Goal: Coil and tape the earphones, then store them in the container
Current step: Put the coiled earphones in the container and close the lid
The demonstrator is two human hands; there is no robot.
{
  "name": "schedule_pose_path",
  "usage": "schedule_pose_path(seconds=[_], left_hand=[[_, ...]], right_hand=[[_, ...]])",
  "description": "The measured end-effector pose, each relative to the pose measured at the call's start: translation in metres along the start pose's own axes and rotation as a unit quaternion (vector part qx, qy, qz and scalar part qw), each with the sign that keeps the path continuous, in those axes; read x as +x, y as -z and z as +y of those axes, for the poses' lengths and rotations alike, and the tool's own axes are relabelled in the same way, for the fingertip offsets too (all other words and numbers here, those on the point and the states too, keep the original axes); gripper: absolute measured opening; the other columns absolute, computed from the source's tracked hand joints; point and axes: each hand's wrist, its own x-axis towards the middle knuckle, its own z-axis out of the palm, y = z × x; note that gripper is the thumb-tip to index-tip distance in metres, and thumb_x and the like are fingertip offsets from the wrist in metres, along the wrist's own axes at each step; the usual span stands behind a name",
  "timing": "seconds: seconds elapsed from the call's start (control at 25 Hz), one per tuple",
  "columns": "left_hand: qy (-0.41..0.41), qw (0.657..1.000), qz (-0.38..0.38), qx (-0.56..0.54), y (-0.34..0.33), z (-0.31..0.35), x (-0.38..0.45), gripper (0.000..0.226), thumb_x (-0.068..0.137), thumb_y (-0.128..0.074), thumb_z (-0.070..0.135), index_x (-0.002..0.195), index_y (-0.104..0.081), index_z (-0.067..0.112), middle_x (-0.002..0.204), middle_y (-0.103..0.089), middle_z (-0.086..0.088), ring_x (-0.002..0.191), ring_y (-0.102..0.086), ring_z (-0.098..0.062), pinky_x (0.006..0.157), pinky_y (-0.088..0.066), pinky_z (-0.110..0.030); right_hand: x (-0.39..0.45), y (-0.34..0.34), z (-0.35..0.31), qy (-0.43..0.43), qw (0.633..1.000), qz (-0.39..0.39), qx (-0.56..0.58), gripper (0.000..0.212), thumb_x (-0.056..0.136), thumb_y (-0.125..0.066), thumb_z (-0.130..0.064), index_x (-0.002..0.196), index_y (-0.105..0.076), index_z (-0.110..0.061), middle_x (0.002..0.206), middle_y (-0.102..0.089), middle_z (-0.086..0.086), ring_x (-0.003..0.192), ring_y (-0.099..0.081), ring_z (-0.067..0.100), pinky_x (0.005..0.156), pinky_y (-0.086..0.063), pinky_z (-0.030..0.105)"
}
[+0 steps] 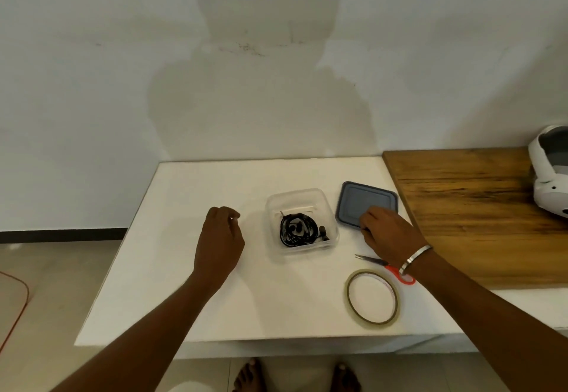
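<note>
Nearest the person, a roll of clear tape (pixel 372 297) lies flat on the white table (pixel 190 299), just on the near side of the right wrist, and a pair of scissors (pixel 388 266) with red-orange handles lies between the roll and the right hand (pixel 388 234), its handles partly hidden under the wrist with the metal bangle (pixel 415 258). The right hand reaches forward with its fingers curled onto the near edge of the grey-blue lid (pixel 365 201); the fingertips rest on that edge, and whether they pinch it or only touch it cannot be told. The lid lies flat on the table, apart from the container. Left of those fingers, just beside them, stands the clear plastic container (pixel 302 221), open at the top. Inside it lie the black earphones (pixel 297 229), wound into a loose coil on the floor of the box, with the earbuds toward the right side and a plug tip showing at the upper left. On the far side of the container from the right hand, the left hand (pixel 219 237) hovers over bare table with its fingers loosely curled inward, grasping nothing. Beyond and to the right of the right-hand fingers lies a wooden board (pixel 467 207), and at its far right end sits a white headset (pixel 550 173).
</note>
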Motion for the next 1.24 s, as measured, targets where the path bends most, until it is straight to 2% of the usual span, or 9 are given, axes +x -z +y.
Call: schedule_pose_path(seconds=[0.28,0.44,0.52,0.64,0.72,0.8,0.96,1.08,1.24], left_hand=[[0.003,1.000,0.011,0.009,0.012,-0.012,-0.010,0.015,0.092,-0.050,0.004,0.101,-0.061,0.010,0.105,-0.053,-0.002,0.096,-0.057,-0.021,0.077,-0.049,-0.033],[0.012,1.000,0.003,0.010,0.016,-0.013,-0.013,0.017,0.091,-0.050,0.005,0.103,-0.060,0.011,0.107,-0.052,0.000,0.098,-0.057,-0.020,0.078,-0.051,-0.038],[0.013,1.000,0.000,0.008,0.017,-0.012,-0.015,0.018,0.091,-0.050,0.004,0.103,-0.060,0.012,0.107,-0.051,0.000,0.096,-0.057,-0.020,0.077,-0.051,-0.037],[0.006,1.000,0.000,-0.003,0.016,-0.008,-0.017,0.019,0.091,-0.049,0.002,0.103,-0.060,0.011,0.106,-0.052,-0.001,0.089,-0.057,-0.020,0.073,-0.049,-0.032],[0.002,1.000,-0.002,-0.016,0.013,-0.003,-0.017,0.020,0.091,-0.048,0.002,0.103,-0.060,0.011,0.105,-0.052,0.000,0.080,-0.055,-0.018,0.071,-0.047,-0.028],[-0.001,1.000,-0.008,-0.024,0.010,0.001,-0.017,0.021,0.092,-0.047,0.002,0.105,-0.060,0.012,0.107,-0.053,0.001,0.074,-0.051,-0.015,0.068,-0.043,-0.025],[-0.015,0.999,-0.023,-0.025,0.006,0.013,-0.014,0.025,0.094,-0.045,0.006,0.114,-0.058,0.013,0.115,-0.053,0.001,0.091,-0.058,-0.018,0.076,-0.047,-0.028],[-0.035,0.999,-0.036,-0.002,0.006,0.016,-0.011,0.029,0.095,-0.045,0.007,0.122,-0.055,0.011,0.123,-0.053,-0.002,0.108,-0.057,-0.019,0.089,-0.050,-0.036],[-0.054,0.997,-0.047,0.013,0.005,0.015,-0.011,0.031,0.096,-0.045,0.009,0.126,-0.054,0.009,0.126,-0.053,-0.005,0.112,-0.056,-0.022,0.093,-0.048,-0.036]], right_hand=[[-0.002,0.031,-0.011,0.016,0.995,0.097,0.015,0.018,0.072,-0.069,-0.002,0.085,-0.059,-0.007,0.074,-0.059,0.010,0.057,-0.054,0.020,0.050,-0.043,0.023],[0.010,0.049,-0.011,-0.066,0.991,0.116,0.010,0.035,0.073,-0.068,0.001,0.106,-0.057,0.001,0.091,-0.058,0.019,0.058,-0.048,0.019,0.049,-0.041,0.024],[0.017,0.060,-0.012,-0.121,0.986,0.111,0.031,0.042,0.078,-0.064,-0.001,0.118,-0.052,0.002,0.107,-0.053,0.024,0.072,-0.056,0.030,0.055,-0.044,0.029],[0.027,0.078,-0.018,-0.202,0.964,0.142,0.099,0.035,0.088,-0.046,-0.013,0.121,-0.049,-0.002,0.119,-0.046,0.021,0.097,-0.051,0.038,0.076,-0.045,0.038],[0.032,0.082,-0.022,-0.205,0.944,0.237,0.099,0.036,0.093,-0.038,-0.023,0.112,-0.055,0.003,0.109,-0.054,0.024,0.094,-0.053,0.040,0.077,-0.047,0.041],[0.041,0.082,-0.031,-0.244,0.912,0.269,0.191,0.036,0.097,-0.043,-0.026,0.113,-0.058,0.003,0.104,-0.059,0.023,0.095,-0.055,0.036,0.076,-0.043,0.033],[0.057,0.062,-0.063,-0.292,0.857,0.228,0.358,0.027,0.093,-0.055,-0.021,0.114,-0.059,-0.005,0.090,-0.059,0.011,0.085,-0.059,0.027,0.072,-0.043,0.028],[0.061,0.040,-0.084,-0.315,0.850,0.203,0.369,0.023,0.094,-0.053,-0.017,0.111,-0.060,-0.004,0.098,-0.063,0.015,0.085,-0.056,0.022,0.077,-0.043,0.026],[0.065,0.019,-0.098,-0.342,0.847,0.187,0.362,0.024,0.095,-0.051,-0.016,0.111,-0.062,-0.002,0.106,-0.065,0.016,0.098,-0.061,0.029,0.083,-0.044,0.027]])
